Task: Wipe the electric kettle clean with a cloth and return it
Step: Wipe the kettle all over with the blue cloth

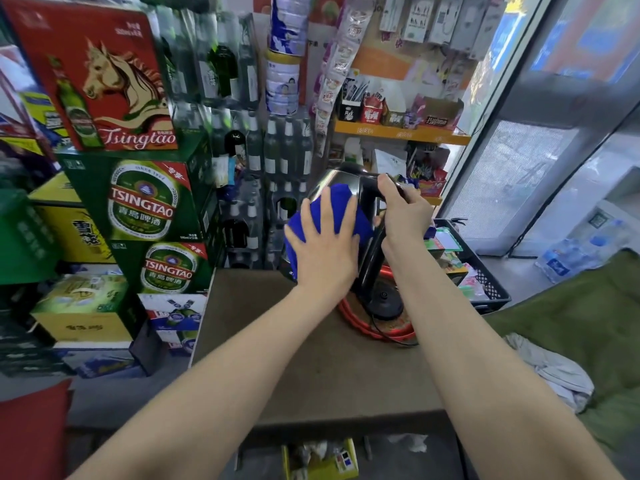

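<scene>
While our right hand (401, 216) wraps its fingers (386, 188) closed around the black handle at the top of the electric kettle (341, 183), our left hand (325, 247) lies flat and spread, fingers (323, 211) splayed wide, pressing a blue cloth (337, 202) against the kettle's side. The kettle sits directly under both palms, held up off its base (386, 304). Its body is a rounded, shiny steel shell with dark reflections, and the handle and lid are smooth black plastic. The cloth is a deep blue, soft and matte, folded and draped so it bulges out beyond the left fingers on both sides and hangs down past the wrist. It lies between the left palm and the steel wall, touching both.

Below the right wrist the round black base rests on the brown tabletop (311, 368), which looks dull and slightly rough. A red hoop-shaped thing (377, 332) and a thin black cord (391, 336) curl around the base. To the right of the right hand stands a black perforated plastic crate (488, 282) filled with small packets. To the left of the left hand rise stacked green Tsingtao beer cartons (145, 199), glossy printed cardboard.
</scene>
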`<act>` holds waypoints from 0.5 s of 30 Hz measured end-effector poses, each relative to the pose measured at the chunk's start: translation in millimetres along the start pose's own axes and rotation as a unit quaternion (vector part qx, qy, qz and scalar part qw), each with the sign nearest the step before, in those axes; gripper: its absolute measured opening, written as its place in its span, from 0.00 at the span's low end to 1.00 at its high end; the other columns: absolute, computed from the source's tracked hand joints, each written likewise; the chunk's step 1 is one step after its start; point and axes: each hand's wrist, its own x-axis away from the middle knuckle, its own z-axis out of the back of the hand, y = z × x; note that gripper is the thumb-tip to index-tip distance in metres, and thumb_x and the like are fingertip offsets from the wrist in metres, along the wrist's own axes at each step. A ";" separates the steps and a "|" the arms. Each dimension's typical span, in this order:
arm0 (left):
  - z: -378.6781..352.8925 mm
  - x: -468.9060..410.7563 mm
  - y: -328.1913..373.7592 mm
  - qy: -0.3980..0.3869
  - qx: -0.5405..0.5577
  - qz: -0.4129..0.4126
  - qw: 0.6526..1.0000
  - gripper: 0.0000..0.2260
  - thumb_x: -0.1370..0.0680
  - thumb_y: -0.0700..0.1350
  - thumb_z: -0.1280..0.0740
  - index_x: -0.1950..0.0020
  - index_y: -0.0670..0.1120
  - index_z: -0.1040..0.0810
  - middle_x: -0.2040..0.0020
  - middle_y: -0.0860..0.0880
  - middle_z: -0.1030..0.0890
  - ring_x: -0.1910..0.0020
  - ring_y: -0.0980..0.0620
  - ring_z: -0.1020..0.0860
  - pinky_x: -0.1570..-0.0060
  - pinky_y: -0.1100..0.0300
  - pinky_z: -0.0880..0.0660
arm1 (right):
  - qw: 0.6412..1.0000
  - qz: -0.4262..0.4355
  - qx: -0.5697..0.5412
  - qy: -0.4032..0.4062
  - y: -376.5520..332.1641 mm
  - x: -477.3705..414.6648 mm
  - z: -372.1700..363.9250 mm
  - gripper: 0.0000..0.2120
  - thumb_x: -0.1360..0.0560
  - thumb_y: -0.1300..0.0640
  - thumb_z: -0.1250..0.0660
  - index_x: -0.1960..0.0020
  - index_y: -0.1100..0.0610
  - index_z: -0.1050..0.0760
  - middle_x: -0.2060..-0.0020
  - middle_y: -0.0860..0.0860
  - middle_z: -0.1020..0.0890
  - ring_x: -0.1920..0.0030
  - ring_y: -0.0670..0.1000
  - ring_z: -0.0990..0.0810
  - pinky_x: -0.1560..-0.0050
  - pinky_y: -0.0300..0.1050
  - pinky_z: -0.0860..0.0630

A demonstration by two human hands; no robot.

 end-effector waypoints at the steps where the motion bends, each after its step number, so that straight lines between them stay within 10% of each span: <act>1: 3.9 -10.0 -3.7 0.008 0.003 0.002 1.000 0.27 0.19 0.56 0.49 0.20 0.56 0.48 0.19 0.43 0.48 0.23 0.33 0.44 0.35 0.28 0.39 | 1.000 0.002 -0.004 -0.008 -0.5 0.7 -0.6 0.07 0.27 0.52 0.25 0.61 0.54 0.18 0.68 0.48 0.21 0.75 0.47 0.26 0.73 0.43 0.27; 5: 23.0 -55.2 -29.6 0.004 0.229 0.078 0.970 0.24 0.18 0.57 0.51 0.22 0.55 0.43 0.24 0.45 0.35 0.29 0.38 0.33 0.34 0.41 0.34 | 0.999 -0.001 0.004 -0.037 -3.4 -0.1 2.4 0.08 0.28 0.53 0.24 0.56 0.59 0.17 0.70 0.47 0.23 0.77 0.46 0.29 0.73 0.43 0.29; 11: 3.5 -37.3 -68.7 -0.142 0.451 0.323 0.820 0.33 0.22 0.67 0.57 0.23 0.53 0.37 0.26 0.45 0.30 0.28 0.43 0.31 0.27 0.46 0.38 | 0.998 0.023 0.008 -0.056 -15.7 -11.3 13.7 0.08 0.27 0.51 0.24 0.57 0.56 0.16 0.65 0.52 0.20 0.77 0.50 0.32 0.74 0.43 0.32; 15: -6.9 7.0 -38.7 -0.037 0.360 0.206 0.909 0.26 0.16 0.56 0.52 0.19 0.49 0.49 0.21 0.42 0.40 0.23 0.41 0.40 0.25 0.46 0.44 | 0.998 0.055 0.031 0.003 -13.7 -11.9 4.1 0.08 0.29 0.46 0.25 0.56 0.50 0.15 0.63 0.51 0.17 0.73 0.52 0.26 0.71 0.43 0.28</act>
